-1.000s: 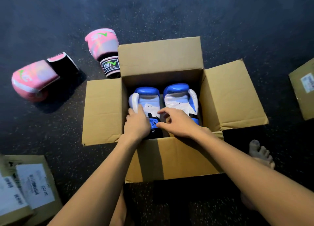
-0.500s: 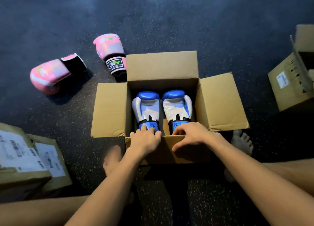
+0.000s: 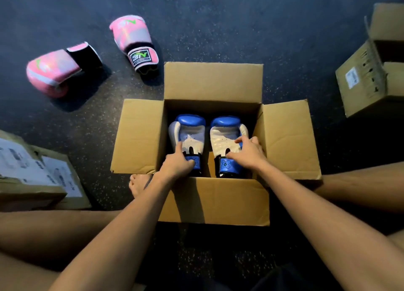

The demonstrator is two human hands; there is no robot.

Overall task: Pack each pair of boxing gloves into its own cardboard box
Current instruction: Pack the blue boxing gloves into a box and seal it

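Our hands had gone from the near rim of the cardboard box [image 3: 213,83] back down inside it, onto the gloves. We had our left hand [image 3: 177,164] at the wrist end of the left blue glove [image 3: 190,133], fingers curled over its blue strap and one finger stretched up along the white palm. Our right hand [image 3: 247,153] lay over the lower right part of the right blue glove [image 3: 224,137], thumb and fingers bent round its edge and pinching it. Both hands were therefore narrow, each holding its own glove.

Both blue gloves lay palm up, side by side, in the bottom of the box at the centre of the frame, rounded ends toward the far wall, as half a second before. All four flaps stood open. We saw the first pink glove [image 3: 52,72] and the second pink glove [image 3: 133,37] unmoved on the dark floor [image 3: 240,24] in the upper left, outside the box. Another carton [image 3: 360,83] stood open at the right edge, and labelled cartons [image 3: 32,170] sat at the lower left.
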